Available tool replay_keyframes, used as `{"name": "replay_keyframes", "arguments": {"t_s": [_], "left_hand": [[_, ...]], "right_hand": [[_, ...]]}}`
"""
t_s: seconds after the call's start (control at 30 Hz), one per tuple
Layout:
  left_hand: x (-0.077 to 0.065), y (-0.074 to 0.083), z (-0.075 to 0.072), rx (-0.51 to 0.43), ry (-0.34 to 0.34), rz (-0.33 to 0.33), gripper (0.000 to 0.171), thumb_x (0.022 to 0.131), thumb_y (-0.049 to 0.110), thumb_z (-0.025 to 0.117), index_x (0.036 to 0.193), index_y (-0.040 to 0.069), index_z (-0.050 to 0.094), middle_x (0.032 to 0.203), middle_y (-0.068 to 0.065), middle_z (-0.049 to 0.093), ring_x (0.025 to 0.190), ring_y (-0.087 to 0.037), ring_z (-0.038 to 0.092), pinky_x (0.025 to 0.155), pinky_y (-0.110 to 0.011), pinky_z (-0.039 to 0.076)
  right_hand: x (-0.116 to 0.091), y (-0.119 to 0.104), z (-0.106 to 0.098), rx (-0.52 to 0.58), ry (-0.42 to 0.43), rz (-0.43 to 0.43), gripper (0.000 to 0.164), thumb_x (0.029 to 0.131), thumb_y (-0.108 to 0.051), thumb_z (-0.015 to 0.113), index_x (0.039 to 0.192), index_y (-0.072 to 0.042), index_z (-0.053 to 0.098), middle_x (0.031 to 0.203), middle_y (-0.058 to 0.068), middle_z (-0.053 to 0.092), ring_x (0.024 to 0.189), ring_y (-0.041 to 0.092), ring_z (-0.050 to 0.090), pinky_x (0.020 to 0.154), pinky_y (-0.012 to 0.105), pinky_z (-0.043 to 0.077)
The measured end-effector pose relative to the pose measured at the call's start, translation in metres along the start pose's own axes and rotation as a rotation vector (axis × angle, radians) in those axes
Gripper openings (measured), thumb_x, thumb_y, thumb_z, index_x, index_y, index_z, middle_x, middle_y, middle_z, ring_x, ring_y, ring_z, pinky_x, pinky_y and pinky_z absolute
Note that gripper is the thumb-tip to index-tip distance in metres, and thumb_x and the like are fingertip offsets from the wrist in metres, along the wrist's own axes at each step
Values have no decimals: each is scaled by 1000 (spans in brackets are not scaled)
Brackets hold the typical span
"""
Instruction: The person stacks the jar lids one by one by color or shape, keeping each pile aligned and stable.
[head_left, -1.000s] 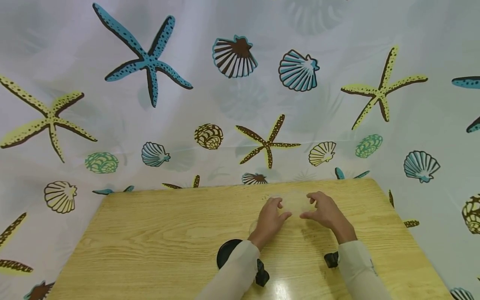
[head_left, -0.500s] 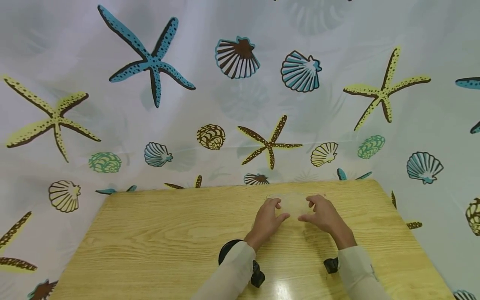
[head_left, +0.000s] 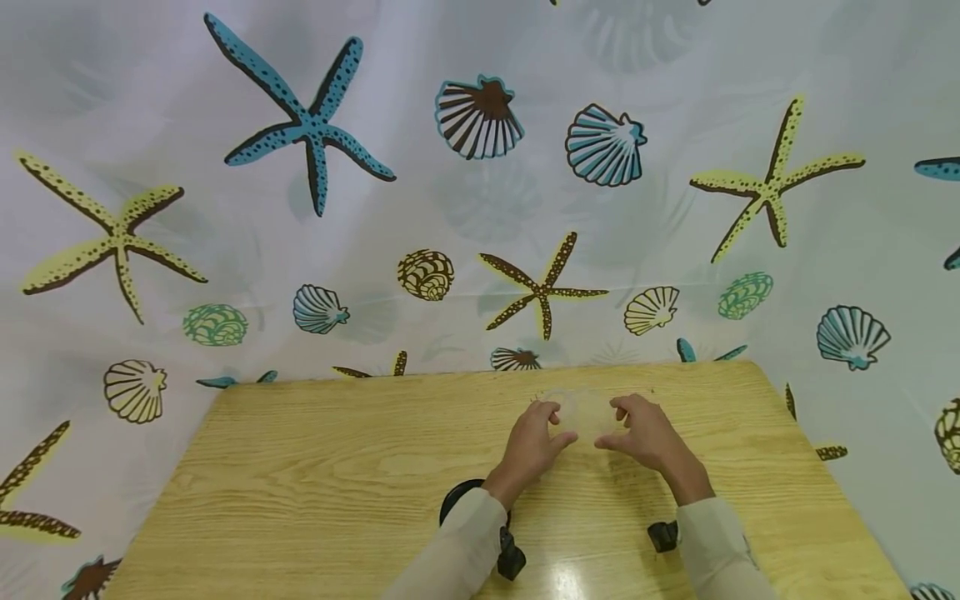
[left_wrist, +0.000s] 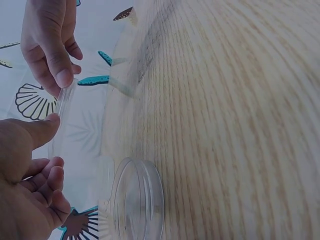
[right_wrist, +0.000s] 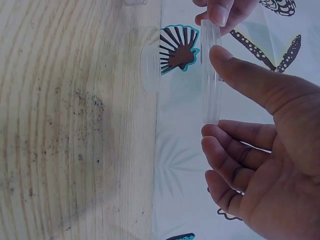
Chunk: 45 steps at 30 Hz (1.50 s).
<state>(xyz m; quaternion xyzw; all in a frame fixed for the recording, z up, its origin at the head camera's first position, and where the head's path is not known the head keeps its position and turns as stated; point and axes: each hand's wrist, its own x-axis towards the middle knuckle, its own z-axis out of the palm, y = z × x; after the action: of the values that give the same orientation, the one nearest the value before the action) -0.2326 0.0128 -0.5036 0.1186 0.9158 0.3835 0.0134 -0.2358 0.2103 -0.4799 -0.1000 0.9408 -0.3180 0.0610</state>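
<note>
A clear, shallow petri dish (head_left: 590,414) is held between both hands, over the far right part of the wooden table. The left hand (head_left: 531,437) grips one side of its rim, and the right hand (head_left: 647,431) grips the opposite side. In the right wrist view the dish (right_wrist: 211,75) shows edge-on, with the right thumb (right_wrist: 221,54) near one end and fingertips at the other. The left wrist view shows another clear petri dish (left_wrist: 140,200) lying on the table below the hands.
A black round object (head_left: 454,498) lies on the table (head_left: 315,467), partly behind the left sleeve. A clear round piece (right_wrist: 149,69) sits near the table's far edge. Behind the table hangs a white curtain (head_left: 450,200) printed with starfish and shells.
Both hands have come slightly nearer with the petri dish between them, and the left forearm has shifted a little left. The head view has turned slightly. Both grips look unchanged.
</note>
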Motion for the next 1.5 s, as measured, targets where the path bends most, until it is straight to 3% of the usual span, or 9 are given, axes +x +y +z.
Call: {"name": "replay_keyframes", "arguments": {"t_s": [0.3, 0.5, 0.97, 1.1, 1.23, 1.5], "left_hand": [[-5, 2, -6, 30, 21, 17, 47, 86, 27, 70, 124, 2, 57, 102, -8, 59, 86, -16, 56, 80, -34, 49], [-8, 0, -7, 57, 28, 8, 48, 86, 28, 70, 125, 4, 57, 99, -3, 58, 97, -20, 59, 84, -35, 49], [-12, -8, -10, 38, 8, 4, 47, 86, 29, 71, 124, 4, 57, 100, -4, 59, 79, -12, 52, 75, -31, 47], [-13, -9, -11, 38, 6, 10, 47, 85, 29, 71, 124, 4, 58, 100, -5, 59, 75, -12, 50, 72, -29, 46], [-15, -8, -13, 35, 0, 10, 48, 85, 28, 71, 124, 3, 58, 100, -5, 60, 74, -12, 50, 70, -29, 46], [-19, -8, -13, 35, -2, -2, 48, 85, 28, 72, 124, 4, 58, 100, -4, 60, 79, -15, 55, 73, -31, 48]], "right_hand": [[-3, -4, 0, 8, 3, -8, 67, 79, -26, 78, 131, 7, 50, 110, 17, 57, 96, 30, 55, 75, 41, 49], [-5, -6, 2, 14, 0, -5, 65, 79, -23, 78, 130, 6, 51, 107, 15, 58, 95, 27, 55, 77, 41, 49], [-8, -7, 6, 20, -12, -34, 62, 79, -23, 77, 128, 6, 52, 106, 15, 58, 89, 23, 53, 73, 37, 47], [-10, -8, 6, 23, 0, -35, 61, 79, -22, 77, 128, 6, 53, 109, 16, 60, 94, 27, 55, 79, 42, 49], [-12, -9, 7, 36, 5, -23, 61, 79, -22, 77, 128, 4, 53, 114, 17, 60, 105, 32, 56, 87, 47, 49], [-15, -10, 9, 72, -10, -9, 63, 78, -23, 78, 128, 5, 51, 115, 18, 59, 105, 31, 55, 86, 45, 49]]}}
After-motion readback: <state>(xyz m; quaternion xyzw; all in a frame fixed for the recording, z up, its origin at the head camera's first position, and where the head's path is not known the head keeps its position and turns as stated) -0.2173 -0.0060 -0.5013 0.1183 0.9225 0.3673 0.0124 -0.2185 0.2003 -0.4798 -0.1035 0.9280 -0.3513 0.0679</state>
